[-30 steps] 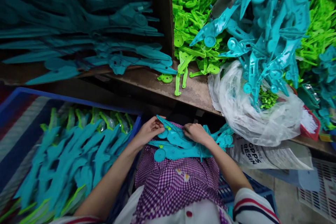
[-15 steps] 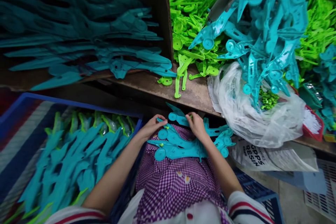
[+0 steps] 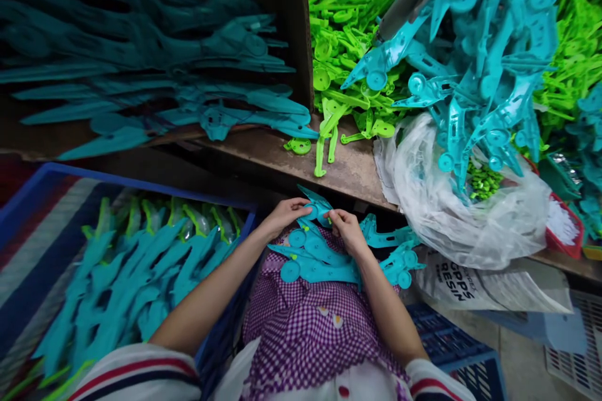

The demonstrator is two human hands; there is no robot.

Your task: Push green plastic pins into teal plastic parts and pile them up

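My left hand (image 3: 283, 214) and my right hand (image 3: 347, 229) meet over my lap, both pinched on one teal plastic piece (image 3: 316, 206) held between them just above the lap. Under it lies a small stack of similar teal plastic pieces (image 3: 324, 260) on the purple checked cloth (image 3: 310, 319) over my legs. More teal pieces stick out to the right of my right hand.
A blue crate (image 3: 141, 185) at my left holds several teal and green assembled pieces. On the wooden bench (image 3: 348, 166) lie loose green parts (image 3: 343, 44), a teal pile (image 3: 484, 62) and a clear plastic bag (image 3: 461, 200). A printed sack (image 3: 470, 285) lies below.
Both hands rose from the stack with one teal piece and came closer together; the left hand shifted right to grip it.
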